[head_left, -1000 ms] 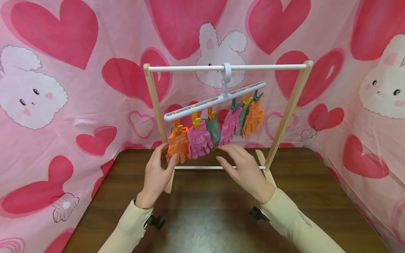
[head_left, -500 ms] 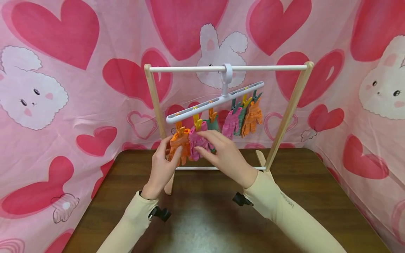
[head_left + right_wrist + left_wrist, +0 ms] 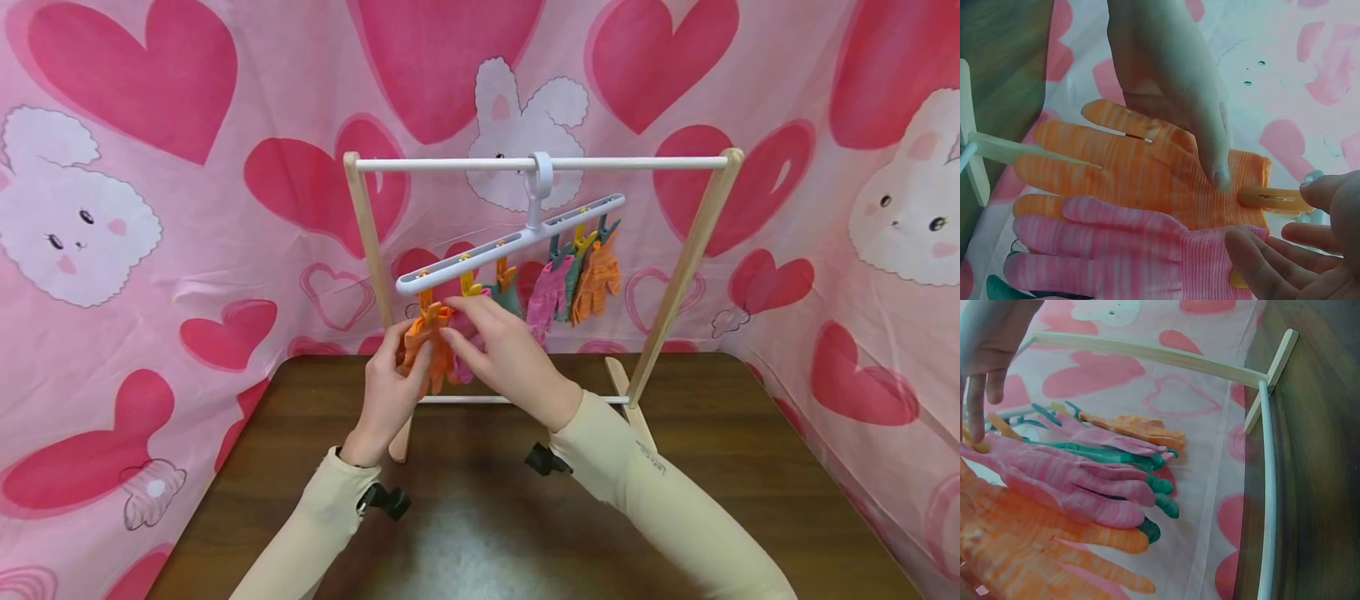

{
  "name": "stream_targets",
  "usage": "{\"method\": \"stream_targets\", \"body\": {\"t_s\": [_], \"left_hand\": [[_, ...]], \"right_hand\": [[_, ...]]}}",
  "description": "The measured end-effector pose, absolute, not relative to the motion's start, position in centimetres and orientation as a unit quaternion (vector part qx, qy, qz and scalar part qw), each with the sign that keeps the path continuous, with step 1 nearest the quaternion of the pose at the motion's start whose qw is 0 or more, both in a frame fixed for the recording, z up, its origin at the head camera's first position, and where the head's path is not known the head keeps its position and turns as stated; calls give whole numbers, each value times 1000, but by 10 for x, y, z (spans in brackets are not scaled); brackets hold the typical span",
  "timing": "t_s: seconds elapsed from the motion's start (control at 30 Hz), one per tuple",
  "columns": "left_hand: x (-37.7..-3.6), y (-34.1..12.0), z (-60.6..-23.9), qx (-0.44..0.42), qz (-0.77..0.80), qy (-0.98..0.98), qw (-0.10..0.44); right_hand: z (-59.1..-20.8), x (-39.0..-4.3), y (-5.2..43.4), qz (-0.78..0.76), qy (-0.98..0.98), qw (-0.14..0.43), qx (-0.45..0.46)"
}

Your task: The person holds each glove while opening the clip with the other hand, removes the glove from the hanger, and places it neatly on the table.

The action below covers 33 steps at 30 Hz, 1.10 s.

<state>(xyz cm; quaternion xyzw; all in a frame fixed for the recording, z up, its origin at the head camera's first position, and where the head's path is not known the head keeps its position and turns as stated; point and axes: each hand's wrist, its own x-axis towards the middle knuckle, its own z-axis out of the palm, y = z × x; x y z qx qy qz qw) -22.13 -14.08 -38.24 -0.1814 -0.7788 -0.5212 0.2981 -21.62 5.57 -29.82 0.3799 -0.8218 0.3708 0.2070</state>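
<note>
Orange glove (image 3: 1141,175) (streaked knit) hangs clipped.

The orange glove (image 3: 1147,175) and the pink glove (image 3: 1116,256) were matt knitted cloth, streaked and softly textured, their cuffs finely ribbed. The green glove (image 3: 1129,456) looked like similar cloth. The orange clothespin (image 3: 1275,199) seemed smooth plastic, as did the hanger (image 3: 457,265), pale and smooth. The upright (image 3: 683,275) was light, matt wood; the top rod (image 3: 630,162) looked smooth, its material unclear. The table (image 3: 480,533) showed dark wood grain under a sheen that caught the light. Behind hung a creased, printed cloth backdrop (image 3: 315,92). The sleeve (image 3: 660,496) was plain matt cloth.
</note>
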Motion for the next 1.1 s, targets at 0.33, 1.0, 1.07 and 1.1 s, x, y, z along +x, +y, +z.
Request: {"method": "stream_targets", "body": {"t_s": [0.33,1.0,1.07,1.1], "left_hand": [[-217,-140,-379,-177,-534,-765,313],[-189,-126,-353,-193,-541,-741,349],[-188,-126,-352,-196,-542,-739,349],[-188,-126,-352,-196,-544,-738,347]], "right_hand": [[-292,-223,39,400,-827,169,356],[-297,-232,32,424,-808,191,361],[-298,-233,31,439,-802,183,362],[-299,-234,30,447,-799,177,361]]}}
